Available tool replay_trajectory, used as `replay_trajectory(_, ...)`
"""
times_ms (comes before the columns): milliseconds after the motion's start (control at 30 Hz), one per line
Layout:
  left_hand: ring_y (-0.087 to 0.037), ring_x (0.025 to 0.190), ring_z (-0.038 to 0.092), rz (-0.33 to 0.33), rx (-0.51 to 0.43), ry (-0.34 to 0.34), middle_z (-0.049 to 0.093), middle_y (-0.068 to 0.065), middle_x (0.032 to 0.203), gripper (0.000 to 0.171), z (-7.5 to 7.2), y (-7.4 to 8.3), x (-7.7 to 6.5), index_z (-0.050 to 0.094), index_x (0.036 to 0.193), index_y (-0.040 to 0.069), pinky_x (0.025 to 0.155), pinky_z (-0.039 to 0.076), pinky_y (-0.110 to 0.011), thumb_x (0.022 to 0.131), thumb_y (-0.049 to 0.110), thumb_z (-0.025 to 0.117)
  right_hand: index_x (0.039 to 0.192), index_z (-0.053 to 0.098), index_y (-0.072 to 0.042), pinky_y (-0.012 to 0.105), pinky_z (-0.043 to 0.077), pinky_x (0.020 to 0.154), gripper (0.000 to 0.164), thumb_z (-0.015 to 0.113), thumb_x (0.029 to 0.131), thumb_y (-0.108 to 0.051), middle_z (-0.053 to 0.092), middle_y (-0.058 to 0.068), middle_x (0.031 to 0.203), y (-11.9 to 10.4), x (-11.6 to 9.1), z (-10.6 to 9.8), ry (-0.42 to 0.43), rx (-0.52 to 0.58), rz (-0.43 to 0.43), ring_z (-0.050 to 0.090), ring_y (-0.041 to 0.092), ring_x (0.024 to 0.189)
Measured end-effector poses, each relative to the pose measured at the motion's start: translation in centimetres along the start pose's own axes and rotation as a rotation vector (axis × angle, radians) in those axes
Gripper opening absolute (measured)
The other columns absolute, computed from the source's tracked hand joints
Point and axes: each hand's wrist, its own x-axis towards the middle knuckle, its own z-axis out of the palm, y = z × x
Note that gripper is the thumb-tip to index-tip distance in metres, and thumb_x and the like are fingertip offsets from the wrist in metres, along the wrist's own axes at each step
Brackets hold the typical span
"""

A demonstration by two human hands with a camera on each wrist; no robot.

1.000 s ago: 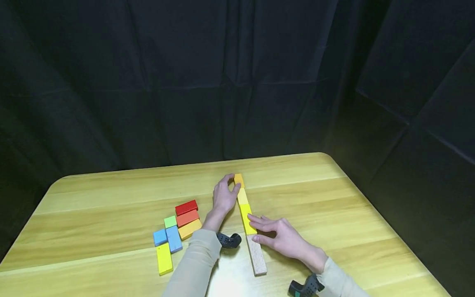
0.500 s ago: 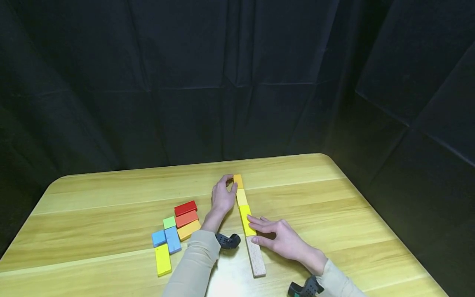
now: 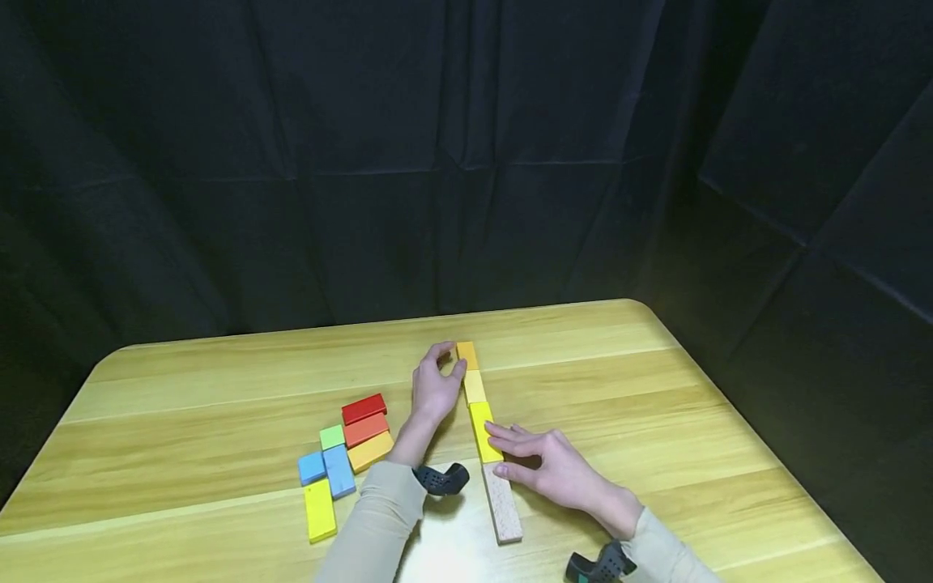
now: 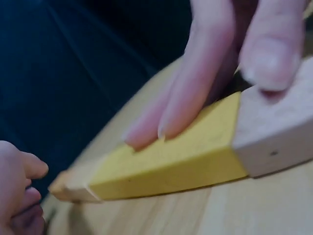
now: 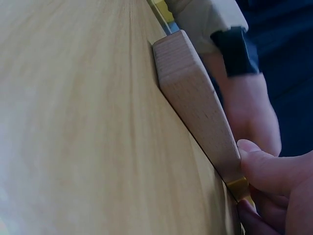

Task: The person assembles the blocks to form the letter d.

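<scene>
Wooden blocks lie end to end in a row: an orange block (image 3: pixel 466 355) at the far end, a pale cream block (image 3: pixel 474 387), a yellow block (image 3: pixel 481 429) and a speckled beige block (image 3: pixel 503 506) nearest. My left hand (image 3: pixel 435 389) is beside the left side of the orange and cream blocks, thumb and fingers apart, holding nothing; in the left wrist view a small gap shows. My right hand (image 3: pixel 557 470) rests extended fingertips on the yellow block (image 4: pixel 171 156), its thumb on the beige block (image 5: pixel 195 107) near their joint.
Left of my left forearm lies a group of loose blocks: red (image 3: pixel 364 409), orange-red (image 3: pixel 367 430), light orange (image 3: pixel 371 452), green (image 3: pixel 332 437), two blue (image 3: pixel 339 471) and yellow (image 3: pixel 321 510). The wooden table (image 3: pixel 219 389) has a dark curtain (image 3: pixel 364 243) behind it.
My left hand has drawn slightly left, away from the orange block, and its forearm has shifted left too. The right hand stays on the yellow and beige blocks.
</scene>
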Motion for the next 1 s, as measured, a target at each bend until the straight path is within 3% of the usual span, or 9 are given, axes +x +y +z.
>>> replay_trajectory(267,-0.037,0.129,0.055,0.076,0.094,-0.092,0.06,-0.016,0.138,0.043,-1.6,2.1,-2.3,0.059,0.134,0.007,0.109,0.044,-0.051,0.093,0.013,0.066,0.131,0.065,-0.011,0.056,0.034,0.114,0.051,0.069,0.092,-0.044,0.053,-0.009,0.145,0.0,-0.4,-0.2,0.006,-0.004,0.003,0.044,0.035,0.138)
replay_trajectory(600,-0.034,0.134,0.05,0.1,0.153,-0.173,0.06,-0.014,0.14,0.042,-5.6,1.6,-6.1,0.06,0.135,0.01,0.11,0.042,-0.055,0.094,0.016,0.065,0.132,0.064,-0.013,0.057,0.033,0.114,0.052,0.068,0.092,-0.045,0.051,-0.01,0.145,-0.3,-0.2,-0.1,-0.009,0.007,0.015,0.042,0.036,0.139)
replay_trajectory(667,-0.033,0.109,0.067,0.095,0.148,-0.193,0.064,-0.016,0.132,0.042,-6.5,1.5,-7.0,0.059,0.136,0.011,0.094,0.053,-0.056,0.094,0.016,0.065,0.133,0.064,-0.012,0.057,0.032,0.114,0.052,0.067,0.092,-0.046,0.051,-0.009,0.146,-0.3,-0.2,-0.1,-0.013,0.009,0.016,0.042,0.037,0.139)
replay_trajectory(733,-0.026,0.077,0.07,0.101,0.155,-0.211,0.068,-0.017,0.121,0.042,-7.4,1.5,-7.8,0.059,0.136,0.011,0.09,0.055,-0.054,0.095,0.016,0.065,0.133,0.064,-0.012,0.057,0.032,0.115,0.053,0.067,0.092,-0.046,0.051,-0.009,0.146,-0.2,-0.3,-0.2,-0.012,0.011,0.019,0.042,0.037,0.139)
replay_trajectory(767,-0.019,0.065,0.064,0.108,0.161,-0.216,0.068,-0.016,0.12,0.042,-7.8,1.5,-8.2,0.059,0.136,0.011,0.087,0.055,-0.052,0.095,0.016,0.065,0.133,0.064,-0.012,0.057,0.032,0.115,0.053,0.067,0.092,-0.046,0.051,-0.008,0.146,-0.2,-0.3,-0.2,-0.011,0.01,0.02,0.042,0.037,0.139)
replay_trajectory(833,-0.01,0.042,0.04,0.101,0.162,-0.227,0.068,-0.014,0.121,0.042,-8.5,1.4,-9.0,0.059,0.136,0.012,0.079,0.055,-0.048,0.095,0.016,0.066,0.132,0.064,-0.012,0.057,0.032,0.115,0.053,0.067,0.092,-0.046,0.051,-0.008,0.146,-0.2,-0.4,-0.3,-0.006,0.004,0.02,0.042,0.036,0.139)
replay_trajectory(900,-0.006,0.048,0.035,0.113,0.186,-0.221,0.066,-0.011,0.128,0.041,-9.2,1.3,-9.7,0.061,0.135,0.013,0.087,0.049,-0.042,0.094,0.016,0.067,0.132,0.064,-0.012,0.057,0.032,0.115,0.052,0.067,0.092,-0.046,0.052,-0.009,0.146,-0.2,-0.4,-0.4,-0.004,-0.001,0.025,0.042,0.036,0.139)
replay_trajectory(1000,-0.014,0.067,0.06,0.13,0.199,-0.197,0.063,-0.006,0.137,0.041,-10.2,1.0,-10.7,0.063,0.132,0.014,0.088,0.052,-0.044,0.092,0.014,0.07,0.133,0.064,-0.013,0.059,0.031,0.115,0.053,0.067,0.092,-0.046,0.051,-0.009,0.146,-0.3,-0.4,-0.4,-0.006,-0.007,0.028,0.042,0.036,0.14)
